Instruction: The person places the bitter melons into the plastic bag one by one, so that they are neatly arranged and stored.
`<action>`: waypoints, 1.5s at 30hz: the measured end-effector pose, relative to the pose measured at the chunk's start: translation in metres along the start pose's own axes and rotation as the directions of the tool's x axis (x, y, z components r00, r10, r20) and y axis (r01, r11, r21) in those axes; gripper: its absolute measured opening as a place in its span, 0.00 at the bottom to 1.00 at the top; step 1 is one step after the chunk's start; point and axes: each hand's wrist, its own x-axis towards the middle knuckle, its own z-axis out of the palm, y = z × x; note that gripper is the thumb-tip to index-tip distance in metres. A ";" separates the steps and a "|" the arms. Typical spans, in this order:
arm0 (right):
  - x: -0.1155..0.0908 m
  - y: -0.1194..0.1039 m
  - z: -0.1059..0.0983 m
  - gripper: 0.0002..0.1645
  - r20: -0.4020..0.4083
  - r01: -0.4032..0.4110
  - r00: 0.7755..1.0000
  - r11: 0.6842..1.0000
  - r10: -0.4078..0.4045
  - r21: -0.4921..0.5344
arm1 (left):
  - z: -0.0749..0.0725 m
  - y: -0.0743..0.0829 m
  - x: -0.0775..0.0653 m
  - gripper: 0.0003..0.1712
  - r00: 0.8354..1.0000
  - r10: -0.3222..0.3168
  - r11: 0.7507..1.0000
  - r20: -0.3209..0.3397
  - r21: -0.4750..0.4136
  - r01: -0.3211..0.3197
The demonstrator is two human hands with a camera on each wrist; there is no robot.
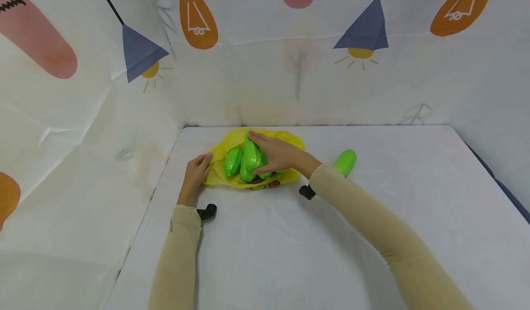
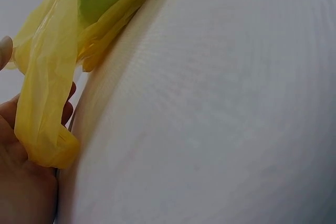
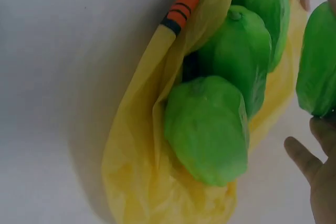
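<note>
A yellow plastic bag (image 1: 215, 174) lies spread at the back of the table with several glossy green papayas in its mouth. My left hand (image 1: 196, 174) grips the bag's left edge; in the left wrist view the bag's yellow handle (image 2: 47, 87) loops across the fingers. Over the bag, my right hand (image 1: 277, 152) holds one papaya (image 1: 251, 158) between thumb and fingers. The right wrist view has that papaya (image 3: 316, 61) beside the bag, while other papayas (image 3: 207, 129) rest in a row inside it. A separate papaya (image 1: 345, 162) lies right of the bag, partly hidden behind my right sleeve.
A white cloth covers the table (image 1: 265, 250). Behind it and to the left hangs a pale sheet (image 1: 256, 80) printed with lamps and bulbs. Dark wrist mounts (image 1: 207, 211) stick out beside both wrists.
</note>
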 end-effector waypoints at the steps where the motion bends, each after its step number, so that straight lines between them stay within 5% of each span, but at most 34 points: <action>1: 0.002 0.000 0.002 0.68 0.019 -0.006 1.000 1.000 0.006 -0.016 | 0.000 0.000 0.000 0.44 1.000 0.004 1.000 -0.001 0.000 -0.004; 8: 0.005 0.002 0.009 0.68 0.089 -0.067 0.994 0.997 0.071 -0.048 | 0.002 0.001 0.002 0.42 1.000 0.019 1.000 -0.005 -0.012 -0.019; 45: -0.002 0.004 0.021 0.70 0.049 -0.100 0.994 0.995 0.101 -0.027 | 0.000 0.001 -0.002 0.44 0.999 0.049 0.999 -0.008 0.022 -0.049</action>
